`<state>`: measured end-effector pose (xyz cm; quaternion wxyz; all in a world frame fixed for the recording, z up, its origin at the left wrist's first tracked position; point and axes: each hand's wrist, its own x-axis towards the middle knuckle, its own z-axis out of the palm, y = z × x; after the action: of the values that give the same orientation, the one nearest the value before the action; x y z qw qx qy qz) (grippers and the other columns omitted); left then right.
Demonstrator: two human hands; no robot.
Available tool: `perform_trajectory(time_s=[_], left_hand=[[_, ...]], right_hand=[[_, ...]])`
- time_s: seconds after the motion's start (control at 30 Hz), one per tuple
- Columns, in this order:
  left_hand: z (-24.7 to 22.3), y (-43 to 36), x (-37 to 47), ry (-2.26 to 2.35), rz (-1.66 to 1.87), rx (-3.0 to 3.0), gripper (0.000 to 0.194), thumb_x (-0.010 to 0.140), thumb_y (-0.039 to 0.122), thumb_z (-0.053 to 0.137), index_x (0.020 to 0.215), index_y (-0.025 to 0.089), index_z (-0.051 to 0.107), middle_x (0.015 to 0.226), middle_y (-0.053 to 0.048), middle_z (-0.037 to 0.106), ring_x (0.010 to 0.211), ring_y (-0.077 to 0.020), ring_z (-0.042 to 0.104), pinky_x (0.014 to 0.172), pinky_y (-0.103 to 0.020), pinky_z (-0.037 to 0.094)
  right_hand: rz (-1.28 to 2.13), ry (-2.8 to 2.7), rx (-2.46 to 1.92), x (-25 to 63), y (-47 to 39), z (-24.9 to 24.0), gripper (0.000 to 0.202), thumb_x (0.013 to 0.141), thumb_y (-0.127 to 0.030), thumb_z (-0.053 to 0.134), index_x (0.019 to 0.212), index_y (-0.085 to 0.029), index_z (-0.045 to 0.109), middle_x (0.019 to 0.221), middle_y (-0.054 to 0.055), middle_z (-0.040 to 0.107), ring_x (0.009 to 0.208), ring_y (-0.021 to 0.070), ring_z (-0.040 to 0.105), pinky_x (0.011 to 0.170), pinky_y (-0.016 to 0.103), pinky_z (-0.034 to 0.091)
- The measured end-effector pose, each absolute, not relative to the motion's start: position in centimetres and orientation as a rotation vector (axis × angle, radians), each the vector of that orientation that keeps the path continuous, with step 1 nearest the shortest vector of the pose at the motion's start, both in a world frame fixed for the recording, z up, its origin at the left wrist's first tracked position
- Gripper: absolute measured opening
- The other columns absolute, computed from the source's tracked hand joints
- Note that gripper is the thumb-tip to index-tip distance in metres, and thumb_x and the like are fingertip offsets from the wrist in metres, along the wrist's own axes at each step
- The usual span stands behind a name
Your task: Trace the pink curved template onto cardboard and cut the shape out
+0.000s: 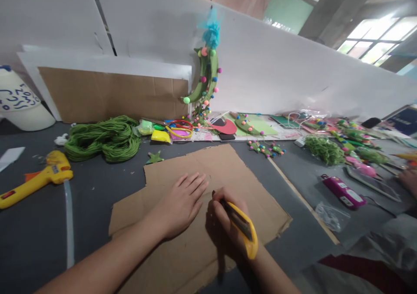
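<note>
Lower center: the left hand (185,206) braced cardboard (185,255), fingers slightly apart; the right hand (223,213) clamped its fingers on a yellow knife (251,242). Cutting seemed underway, next needing steady pressure.

Craft workshop, seemingly shared, viewed from my place at dark worktable (94,198). Indicators: to my left, yellow hot-glue gun (52,173) with translucent glue stick (69,220); beyond it, hank of green cord (104,140); before me, rough-edged sheet of corrugated cardboard (241,172). Against white partition (276,64), green crescent ornament (213,66) trimmed with coloured pom-poms; pom-pom-edged star (264,149) on worktable. Far right, co-worker's hand (408,182), suggesting bench used by more than me. Upper right, beyond partition, large paned window (381,35).
</note>
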<state>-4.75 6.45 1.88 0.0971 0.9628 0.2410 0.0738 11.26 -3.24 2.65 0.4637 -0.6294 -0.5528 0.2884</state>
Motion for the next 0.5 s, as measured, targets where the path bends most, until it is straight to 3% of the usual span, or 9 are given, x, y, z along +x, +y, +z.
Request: perform_trajectory(time_s=[0.1, 0.3, 0.5], left_hand=[[2.0, 6.4, -4.6, 0.733, 0.207, 2.853, 0.048, 0.1, 0.037, 0.029, 0.146, 0.022, 0.036, 0.155, -0.004, 0.032, 0.143, -0.0214, 0.026, 0.116, -0.043, 0.021], [1.8, 6.3, -4.5, 0.743, 0.209, 2.865, 0.049, 0.1, 0.036, 0.03, 0.145, 0.018, 0.036, 0.155, -0.006, 0.033, 0.142, -0.0228, 0.027, 0.115, -0.044, 0.02], [1.6, 6.4, -4.5, 0.748, 0.193, 2.87, 0.05, 0.099, 0.036, 0.032, 0.146, 0.018, 0.034, 0.156, -0.007, 0.031, 0.143, -0.0227, 0.026, 0.116, -0.043, 0.019]], right_hand=[[0.723, -1.337, -1.523, 11.2, -3.5, 2.5, 0.018, 0.087, -0.033, 0.053, 0.073, -0.022, 0.054, 0.066, 0.002, 0.054, 0.059, 0.0178, 0.051, 0.058, 0.031, 0.044], [0.739, -1.254, -1.494, 10.2, -4.2, 1.8, 0.027, 0.087, -0.041, 0.056, 0.069, -0.021, 0.054, 0.057, 0.0, 0.049, 0.049, 0.0144, 0.046, 0.046, 0.026, 0.041], [0.764, -1.214, -1.465, 9.4, -5.4, 1.6, 0.024, 0.087, -0.038, 0.058, 0.072, -0.02, 0.054, 0.057, -0.002, 0.048, 0.049, 0.013, 0.045, 0.046, 0.025, 0.039]])
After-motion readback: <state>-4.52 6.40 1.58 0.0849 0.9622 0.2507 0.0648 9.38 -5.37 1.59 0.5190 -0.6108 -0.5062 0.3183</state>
